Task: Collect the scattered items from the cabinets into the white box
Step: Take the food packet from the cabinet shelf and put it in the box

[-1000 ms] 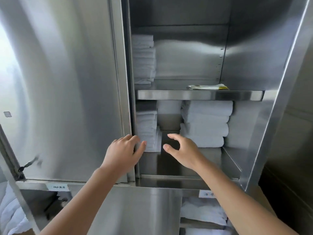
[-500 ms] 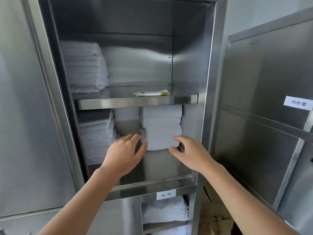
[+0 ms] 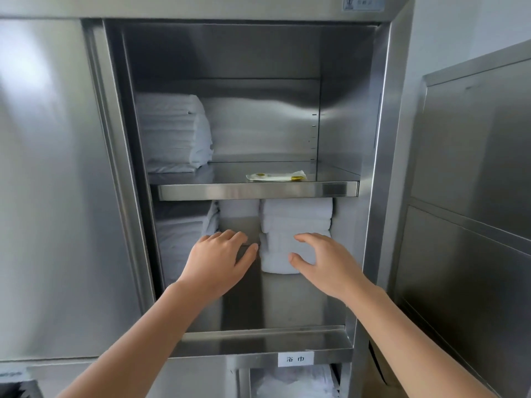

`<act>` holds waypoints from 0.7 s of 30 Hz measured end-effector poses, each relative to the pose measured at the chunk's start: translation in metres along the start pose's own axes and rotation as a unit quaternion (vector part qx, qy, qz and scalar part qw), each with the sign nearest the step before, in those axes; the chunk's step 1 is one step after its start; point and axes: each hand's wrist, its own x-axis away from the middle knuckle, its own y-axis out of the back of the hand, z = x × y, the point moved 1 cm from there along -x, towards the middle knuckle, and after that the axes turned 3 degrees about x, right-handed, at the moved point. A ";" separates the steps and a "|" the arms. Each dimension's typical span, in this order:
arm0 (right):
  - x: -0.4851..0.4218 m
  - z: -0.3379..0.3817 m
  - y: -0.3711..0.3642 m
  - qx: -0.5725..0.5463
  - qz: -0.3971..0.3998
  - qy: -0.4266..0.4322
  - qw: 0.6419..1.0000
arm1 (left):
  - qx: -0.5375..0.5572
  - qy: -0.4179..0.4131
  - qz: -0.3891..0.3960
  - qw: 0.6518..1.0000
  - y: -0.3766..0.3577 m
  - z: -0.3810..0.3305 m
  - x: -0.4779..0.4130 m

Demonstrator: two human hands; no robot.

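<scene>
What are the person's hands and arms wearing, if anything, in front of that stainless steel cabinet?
Nothing that shows. The left hand and right hand are bare: no gloves, rings or watch in view. The left forearm and right forearm are uncovered down to the picture's edge, so no sleeve appears.

Packet [image 3: 276,176] on shelf [image 3: 258,190] above towels [image 3: 296,225]

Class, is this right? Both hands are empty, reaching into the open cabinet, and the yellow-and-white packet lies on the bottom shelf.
No, one detail is wrong. The head view shows the packet on the upper shelf, not the bottom one. The left hand and right hand are empty, reaching into the cabinet.
</scene>
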 end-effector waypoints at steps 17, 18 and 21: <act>-0.140 0.047 0.038 -0.005 -0.130 0.094 0.987 | -0.001 -0.008 -0.106 0.994 0.029 0.063 -0.123; -0.147 0.047 0.037 -0.004 -0.134 0.092 0.987 | -0.004 -0.015 -0.106 0.994 0.026 0.066 -0.130; -0.165 0.043 0.032 0.008 -0.132 0.093 0.987 | -0.010 -0.045 -0.101 0.994 0.017 0.066 -0.144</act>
